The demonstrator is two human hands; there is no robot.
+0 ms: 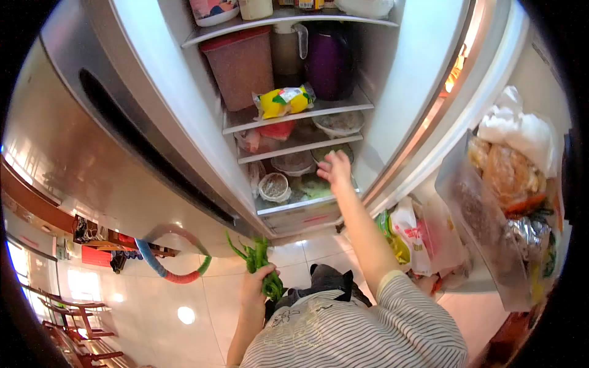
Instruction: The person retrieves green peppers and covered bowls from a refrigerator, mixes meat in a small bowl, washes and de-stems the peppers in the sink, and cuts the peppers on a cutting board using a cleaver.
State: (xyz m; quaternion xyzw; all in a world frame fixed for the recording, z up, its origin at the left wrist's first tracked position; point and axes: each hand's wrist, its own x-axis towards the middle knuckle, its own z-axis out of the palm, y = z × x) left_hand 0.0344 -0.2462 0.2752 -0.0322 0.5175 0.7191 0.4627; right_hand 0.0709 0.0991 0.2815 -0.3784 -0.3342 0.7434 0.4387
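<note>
My left hand (pixel 260 277) is closed around a bunch of green peppers (pixel 257 256), low in front of my body. My right hand (pixel 335 170) reaches to the lower right part of the open fridge, fingers apart, nothing visible in it. Close to its fingertips are a covered bowl (pixel 325 151) and something pale green (pixel 315 187) on the bottom level. To the left sit a small wrapped bowl (pixel 274 187) and a larger covered bowl (pixel 294 162).
Above are a yellow packet (pixel 284 101), a red-lidded container (pixel 240 67), a purple jug (pixel 329 60) and a wrapped bowl (pixel 339 123). The open door (pixel 472 202) holds bagged food on the right. A coloured hoop (pixel 184 278) is at lower left.
</note>
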